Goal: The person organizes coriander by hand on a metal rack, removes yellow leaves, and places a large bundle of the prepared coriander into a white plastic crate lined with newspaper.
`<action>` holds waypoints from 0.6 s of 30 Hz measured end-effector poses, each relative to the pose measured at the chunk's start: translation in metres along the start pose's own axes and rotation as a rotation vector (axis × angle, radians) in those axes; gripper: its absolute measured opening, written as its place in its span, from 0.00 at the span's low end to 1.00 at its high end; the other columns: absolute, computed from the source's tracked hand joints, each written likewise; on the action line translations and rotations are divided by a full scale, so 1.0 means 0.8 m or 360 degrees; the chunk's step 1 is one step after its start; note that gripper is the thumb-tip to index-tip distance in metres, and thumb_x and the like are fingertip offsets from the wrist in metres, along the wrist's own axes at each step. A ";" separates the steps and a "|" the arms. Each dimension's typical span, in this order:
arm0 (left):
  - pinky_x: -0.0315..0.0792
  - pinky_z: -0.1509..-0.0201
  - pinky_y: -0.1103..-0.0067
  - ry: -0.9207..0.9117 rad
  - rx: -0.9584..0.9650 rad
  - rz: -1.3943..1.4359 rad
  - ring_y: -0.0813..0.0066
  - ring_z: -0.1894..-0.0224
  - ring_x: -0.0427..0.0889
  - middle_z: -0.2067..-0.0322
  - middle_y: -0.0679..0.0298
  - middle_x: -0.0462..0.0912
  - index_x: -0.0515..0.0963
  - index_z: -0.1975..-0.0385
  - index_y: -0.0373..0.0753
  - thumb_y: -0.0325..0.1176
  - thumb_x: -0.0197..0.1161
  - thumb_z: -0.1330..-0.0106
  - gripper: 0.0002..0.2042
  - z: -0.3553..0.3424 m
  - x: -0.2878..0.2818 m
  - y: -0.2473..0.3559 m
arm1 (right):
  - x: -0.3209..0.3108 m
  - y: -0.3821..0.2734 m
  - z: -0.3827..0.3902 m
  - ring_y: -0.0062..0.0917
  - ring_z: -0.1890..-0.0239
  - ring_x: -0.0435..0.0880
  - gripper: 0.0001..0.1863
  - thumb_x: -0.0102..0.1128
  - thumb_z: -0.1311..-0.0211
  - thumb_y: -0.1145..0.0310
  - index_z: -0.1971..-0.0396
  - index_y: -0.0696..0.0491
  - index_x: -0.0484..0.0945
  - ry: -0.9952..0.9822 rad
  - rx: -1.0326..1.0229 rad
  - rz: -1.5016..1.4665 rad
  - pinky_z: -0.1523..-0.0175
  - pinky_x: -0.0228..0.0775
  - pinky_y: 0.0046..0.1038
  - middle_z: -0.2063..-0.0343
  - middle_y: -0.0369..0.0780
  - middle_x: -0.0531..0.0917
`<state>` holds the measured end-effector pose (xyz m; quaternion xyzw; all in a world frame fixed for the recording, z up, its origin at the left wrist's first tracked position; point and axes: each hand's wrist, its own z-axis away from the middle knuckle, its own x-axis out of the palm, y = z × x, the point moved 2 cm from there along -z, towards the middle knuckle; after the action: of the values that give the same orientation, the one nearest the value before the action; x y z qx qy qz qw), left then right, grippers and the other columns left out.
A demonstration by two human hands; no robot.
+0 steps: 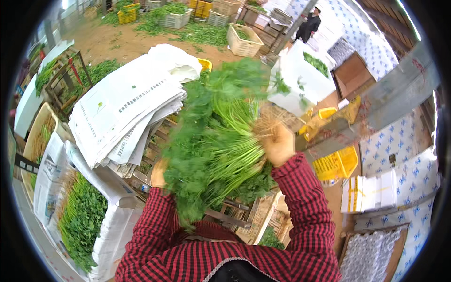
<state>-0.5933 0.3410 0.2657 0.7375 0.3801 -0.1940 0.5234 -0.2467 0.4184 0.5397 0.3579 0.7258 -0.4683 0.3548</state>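
A big bunch of leafy greens (235,136), with thin pale stems and feathery leaves like coriander, fills the middle of the view. Its upper leaves are smeared by motion. My right hand (278,144) is closed round the root end, where tan, stringy roots (268,123) stick out. At the bunch's left edge, my left hand (158,173) touches the leaves, its fingers hidden behind them. Just beyond that hand lies a thick stack of white printed paper sheets (124,101). Under the greens, parts of a wooden slatted stand (225,217) show.
A paper-lined container of rooted greens (83,216) stands at the left. Beyond the right hand is a white foam box (298,82); a yellow crate (336,163) and white foam blocks (371,191) sit at right. A metal beam (385,105) slants nearby. A person (309,24) stands far back.
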 end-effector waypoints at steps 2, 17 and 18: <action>0.70 0.33 0.61 0.0066 -0.0151 -0.0002 0.50 0.39 0.77 0.43 0.50 0.80 0.78 0.43 0.38 0.25 0.62 0.35 0.19 0.004 -0.039 0.048 | -0.041 -0.023 -0.009 0.26 0.58 0.85 0.16 0.50 0.39 0.87 0.54 0.60 0.80 0.0349 0.0008 -0.0790 0.52 0.80 0.26 0.59 0.41 0.86; 0.71 0.34 0.62 0.0086 -0.0209 -0.0066 0.49 0.40 0.77 0.44 0.51 0.81 0.78 0.45 0.38 0.23 0.58 0.33 0.17 0.006 -0.034 0.048 | 0.001 0.047 -0.020 0.26 0.68 0.84 0.12 0.62 0.31 0.68 0.55 0.60 0.81 0.0460 -0.0306 0.0014 0.60 0.76 0.29 0.68 0.42 0.86; 0.71 0.33 0.62 0.0109 -0.0185 -0.0054 0.49 0.40 0.77 0.44 0.52 0.81 0.78 0.45 0.38 0.23 0.58 0.34 0.17 -0.002 -0.034 0.055 | 0.000 0.059 -0.016 0.27 0.68 0.84 0.13 0.61 0.30 0.67 0.55 0.60 0.81 0.0510 -0.0296 -0.0044 0.60 0.77 0.29 0.68 0.43 0.86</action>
<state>-0.5773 0.3258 0.3123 0.7055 0.4208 -0.1550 0.5487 -0.2092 0.4447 0.5235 0.3835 0.8180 -0.3411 0.2598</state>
